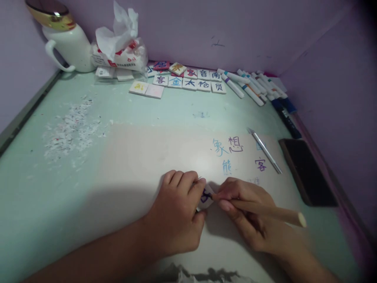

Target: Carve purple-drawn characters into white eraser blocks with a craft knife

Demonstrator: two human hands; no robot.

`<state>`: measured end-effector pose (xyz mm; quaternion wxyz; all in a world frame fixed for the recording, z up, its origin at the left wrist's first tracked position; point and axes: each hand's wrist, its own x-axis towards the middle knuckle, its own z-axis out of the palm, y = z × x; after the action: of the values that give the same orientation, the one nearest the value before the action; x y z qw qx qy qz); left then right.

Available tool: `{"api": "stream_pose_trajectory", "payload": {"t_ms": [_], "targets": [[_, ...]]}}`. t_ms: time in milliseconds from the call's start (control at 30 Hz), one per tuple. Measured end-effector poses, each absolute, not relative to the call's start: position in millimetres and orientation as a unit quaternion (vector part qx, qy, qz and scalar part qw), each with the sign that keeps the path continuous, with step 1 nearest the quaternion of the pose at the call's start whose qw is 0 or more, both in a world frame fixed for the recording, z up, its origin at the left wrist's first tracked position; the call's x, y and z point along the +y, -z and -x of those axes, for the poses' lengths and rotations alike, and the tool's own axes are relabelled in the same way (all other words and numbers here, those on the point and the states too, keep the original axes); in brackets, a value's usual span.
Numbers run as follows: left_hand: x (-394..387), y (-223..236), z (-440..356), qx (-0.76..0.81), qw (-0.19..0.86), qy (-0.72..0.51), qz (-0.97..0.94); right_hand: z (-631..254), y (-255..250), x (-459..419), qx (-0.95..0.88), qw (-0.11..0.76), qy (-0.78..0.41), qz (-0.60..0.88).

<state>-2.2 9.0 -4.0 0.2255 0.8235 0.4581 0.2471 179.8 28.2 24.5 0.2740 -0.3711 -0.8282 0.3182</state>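
A small white square tile (207, 201) with dark purple strokes lies on the pale board, partly hidden by my fingers. My left hand (179, 210) is closed on its left side, thumb and forefinger at the edges. In my right hand (250, 212) is a wooden-handled carving tool (265, 210), slanting down to the left. Its dark tip meets the marked face of the tile. Beyond my right hand, a silver craft knife (265, 151) rests on the board, beside handwritten blue and purple characters.
White shavings (72, 129) are heaped at the left. Character tiles (190, 83) line the back near a tissue pack (122, 55) and a white jug (69, 47). Markers (250, 86) lie at the back right. A dark phone (308, 171) lies to the right.
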Motion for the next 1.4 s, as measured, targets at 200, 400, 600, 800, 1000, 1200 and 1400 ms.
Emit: {"api": "stream_pose_trajectory", "payload": {"t_ms": [200, 400, 600, 800, 1000, 1200, 1400], "targets": [[8.7, 3.4, 2.3, 0.457, 0.225, -0.254, -0.822, -182.4, -16.1, 27.5, -0.781, 0.297, -0.376, 0.400], [8.9, 4.1, 2.8, 0.450, 0.233, -0.256, -0.824, -186.7, -5.2, 29.9, -0.731, 0.338, -0.433, 0.405], [9.7, 5.0, 1.9, 0.444, 0.232, -0.254, -0.827, -186.5, -0.2, 28.9, -0.675, 0.361, -0.469, 0.441], [7.7, 5.2, 3.0, 0.442, 0.229, -0.256, -0.829, -189.1, 3.1, 25.0, -0.672, 0.377, -0.465, 0.436], [8.8, 6.5, 3.0, 0.438, 0.226, -0.253, -0.832, -193.0, 0.5, 31.9, -0.635, 0.349, -0.523, 0.449], [9.6, 6.9, 3.4, 0.434, 0.218, -0.255, -0.836, -194.0, -2.1, 39.5, -0.561, 0.340, -0.612, 0.442], [9.9, 8.1, 3.6, 0.433, 0.208, -0.249, -0.841, -198.4, -2.8, 49.5, -0.558, 0.313, -0.658, 0.398]]}}
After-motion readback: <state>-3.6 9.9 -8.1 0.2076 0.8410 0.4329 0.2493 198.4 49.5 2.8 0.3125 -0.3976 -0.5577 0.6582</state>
